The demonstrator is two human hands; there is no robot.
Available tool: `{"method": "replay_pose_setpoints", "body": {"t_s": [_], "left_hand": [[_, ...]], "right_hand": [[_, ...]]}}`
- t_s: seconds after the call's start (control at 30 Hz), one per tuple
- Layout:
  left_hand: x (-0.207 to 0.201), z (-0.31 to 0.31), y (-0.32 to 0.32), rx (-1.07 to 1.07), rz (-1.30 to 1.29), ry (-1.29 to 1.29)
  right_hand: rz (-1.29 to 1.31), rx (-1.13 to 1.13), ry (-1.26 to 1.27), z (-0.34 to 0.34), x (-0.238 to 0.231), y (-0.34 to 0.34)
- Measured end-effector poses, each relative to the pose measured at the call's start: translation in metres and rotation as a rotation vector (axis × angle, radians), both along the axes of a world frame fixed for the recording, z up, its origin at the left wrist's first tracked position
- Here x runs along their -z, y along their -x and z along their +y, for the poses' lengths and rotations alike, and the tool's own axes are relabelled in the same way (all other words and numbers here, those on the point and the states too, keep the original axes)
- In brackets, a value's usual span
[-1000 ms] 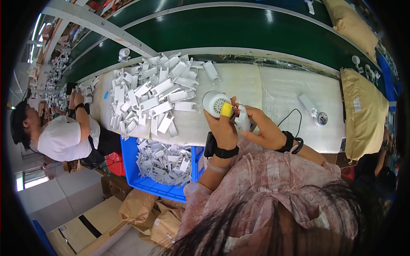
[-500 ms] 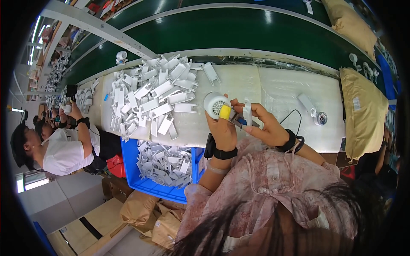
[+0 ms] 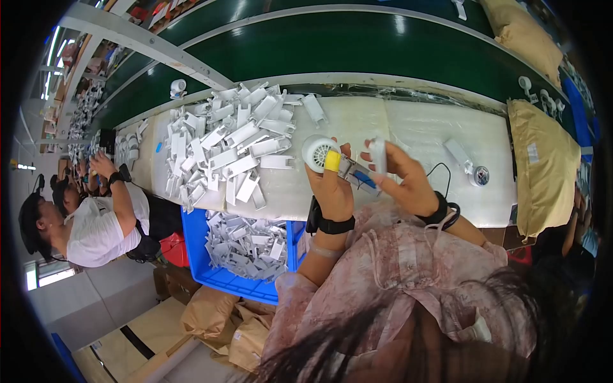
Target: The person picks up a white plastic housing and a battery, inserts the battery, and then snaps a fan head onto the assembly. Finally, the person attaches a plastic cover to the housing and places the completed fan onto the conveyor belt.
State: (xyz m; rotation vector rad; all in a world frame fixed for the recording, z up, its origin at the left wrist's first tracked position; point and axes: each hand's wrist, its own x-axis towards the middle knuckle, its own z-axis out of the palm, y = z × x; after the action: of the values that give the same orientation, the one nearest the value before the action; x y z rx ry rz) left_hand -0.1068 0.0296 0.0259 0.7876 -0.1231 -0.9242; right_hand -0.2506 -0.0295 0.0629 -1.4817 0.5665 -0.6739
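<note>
My left hand [image 3: 335, 199], with a yellow wrap on its thumb, is closed around a small white handheld fan [image 3: 315, 153]. The fan's round grille faces up, and its handle lies open toward my right hand, showing a blue part [image 3: 364, 179] and thin wires. My right hand [image 3: 412, 186] grips a white plastic handle cover [image 3: 378, 157], slightly blurred, just above the open handle and apart from it. To the left of my hands, many similar white plastic covers [image 3: 242, 135] lie heaped on the table.
A blue bin [image 3: 239, 290] of white parts stands below the table's edge. At right on the table [image 3: 447, 204] lie a white cover [image 3: 457, 153] and a round fan piece [image 3: 479, 177]. Beyond runs a green conveyor [image 3: 306, 48]. A co-worker [image 3: 102, 223] sits at left; a brown sack [image 3: 543, 172] is at right.
The white cover in my right hand has lifted a little away from the fan handle, uncovering more of the blue part. My left hand with the fan has barely moved.
</note>
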Motion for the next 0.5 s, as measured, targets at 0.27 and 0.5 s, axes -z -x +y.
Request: {"method": "replay_pose_setpoints", "body": {"t_s": [0.27,0.5], "left_hand": [[0.012,-0.013,-0.007,-0.168,-0.133,-0.033],[0.013,-0.02,-0.011,-0.178,-0.073,-0.034]], "right_hand": [[0.415,0.049,0.512,0.004,-0.006,0.005],[0.287,0.065,0.504,0.012,0.0,-0.006]]}}
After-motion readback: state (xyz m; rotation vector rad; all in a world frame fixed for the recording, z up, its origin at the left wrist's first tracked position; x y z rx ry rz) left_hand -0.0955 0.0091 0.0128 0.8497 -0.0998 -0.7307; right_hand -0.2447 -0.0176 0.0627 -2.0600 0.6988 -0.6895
